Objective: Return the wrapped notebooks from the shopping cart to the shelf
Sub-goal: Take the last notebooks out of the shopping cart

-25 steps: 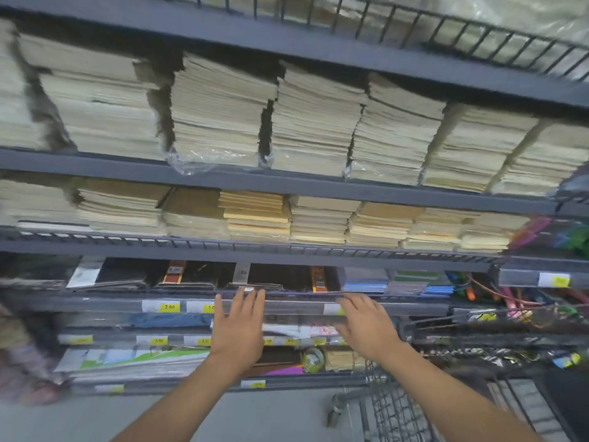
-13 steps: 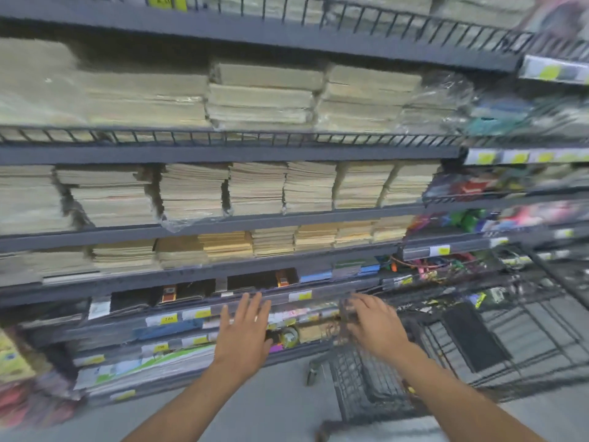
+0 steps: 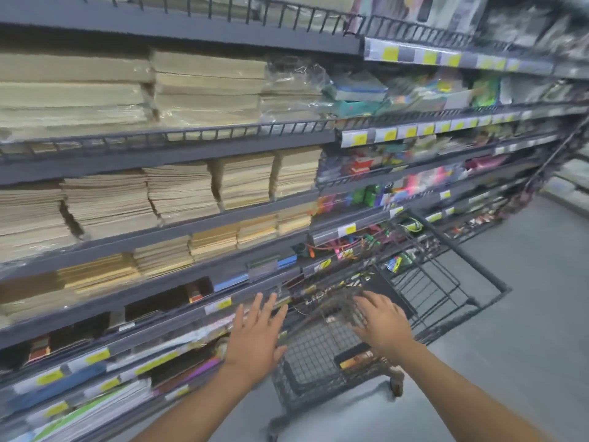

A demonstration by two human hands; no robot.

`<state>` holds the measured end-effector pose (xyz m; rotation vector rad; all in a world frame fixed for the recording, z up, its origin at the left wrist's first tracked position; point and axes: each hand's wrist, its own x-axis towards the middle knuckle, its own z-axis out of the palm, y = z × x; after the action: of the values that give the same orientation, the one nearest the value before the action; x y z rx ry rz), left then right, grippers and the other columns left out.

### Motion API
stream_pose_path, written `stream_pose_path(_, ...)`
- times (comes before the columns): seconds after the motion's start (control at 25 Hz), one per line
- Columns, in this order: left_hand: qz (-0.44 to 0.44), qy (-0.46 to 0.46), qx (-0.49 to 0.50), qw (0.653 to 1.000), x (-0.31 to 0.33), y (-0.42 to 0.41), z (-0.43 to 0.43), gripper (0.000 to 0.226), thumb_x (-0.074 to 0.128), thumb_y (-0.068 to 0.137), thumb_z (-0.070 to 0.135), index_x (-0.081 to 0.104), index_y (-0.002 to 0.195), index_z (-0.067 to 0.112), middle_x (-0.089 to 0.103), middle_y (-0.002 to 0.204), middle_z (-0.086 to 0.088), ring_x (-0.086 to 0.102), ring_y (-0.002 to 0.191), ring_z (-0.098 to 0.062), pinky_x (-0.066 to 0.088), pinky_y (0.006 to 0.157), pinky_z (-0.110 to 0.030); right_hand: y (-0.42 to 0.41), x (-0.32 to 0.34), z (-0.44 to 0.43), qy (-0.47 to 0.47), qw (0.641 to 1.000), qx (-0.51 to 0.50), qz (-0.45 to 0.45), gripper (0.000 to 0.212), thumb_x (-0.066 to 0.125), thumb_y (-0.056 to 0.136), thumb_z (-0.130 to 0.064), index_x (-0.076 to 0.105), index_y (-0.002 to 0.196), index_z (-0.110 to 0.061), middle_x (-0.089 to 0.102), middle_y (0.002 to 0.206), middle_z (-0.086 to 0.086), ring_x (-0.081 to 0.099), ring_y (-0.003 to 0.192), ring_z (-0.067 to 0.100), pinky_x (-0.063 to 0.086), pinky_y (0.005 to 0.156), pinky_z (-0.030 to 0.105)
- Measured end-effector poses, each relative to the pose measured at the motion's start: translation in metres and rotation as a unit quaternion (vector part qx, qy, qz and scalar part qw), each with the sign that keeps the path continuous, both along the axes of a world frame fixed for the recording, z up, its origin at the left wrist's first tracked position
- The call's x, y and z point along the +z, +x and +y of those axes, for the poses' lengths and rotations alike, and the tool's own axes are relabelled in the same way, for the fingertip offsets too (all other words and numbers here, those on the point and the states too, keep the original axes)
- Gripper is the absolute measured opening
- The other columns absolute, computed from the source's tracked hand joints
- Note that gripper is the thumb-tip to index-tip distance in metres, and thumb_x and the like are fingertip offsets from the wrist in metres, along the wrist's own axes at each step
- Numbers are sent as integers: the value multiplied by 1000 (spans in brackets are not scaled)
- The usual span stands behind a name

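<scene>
Both hands are out in front and empty: the left hand [image 3: 255, 336] has its fingers straight and spread, hovering beside the shelf [image 3: 153, 320] edge, and the right hand [image 3: 384, 325] has its fingers splayed wide above the shopping cart [image 3: 306, 371]. Down in the cart's basket lies a dark wrapped notebook [image 3: 353, 358] with an orange label, blurred. Similar dark packs [image 3: 153, 306] sit on the shelf, with cream stacks [image 3: 108, 202] above.

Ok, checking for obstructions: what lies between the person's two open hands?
In the head view, the blurred mesh wall of the dark wire shopping cart lies between the left hand and the right hand.
</scene>
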<state>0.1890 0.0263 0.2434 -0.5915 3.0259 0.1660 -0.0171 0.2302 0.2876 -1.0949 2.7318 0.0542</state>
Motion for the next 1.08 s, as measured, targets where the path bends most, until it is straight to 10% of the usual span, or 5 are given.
stream_pose_path(0.32, -53, 55, 1, 997, -54, -163, 54, 82, 47, 102, 52, 0, 165, 29, -14, 173, -5, -24, 153, -25, -9, 125, -53, -168, -52, 45, 85, 994, 8, -72, 68, 57, 91, -55, 31, 151, -37, 26, 161, -2, 23, 148, 23, 33, 115, 49)
stream_pose_path(1.08, -256, 161, -108, 947, -272, -346, 56, 81, 58, 99, 42, 14, 163, 18, 18, 170, -8, 18, 156, -29, 24, 125, -49, -335, -278, 22, 285, 913, 124, -264, 57, 65, 92, -38, 45, 144, -28, 55, 143, 8, 55, 126, 31, 49, 102, 44)
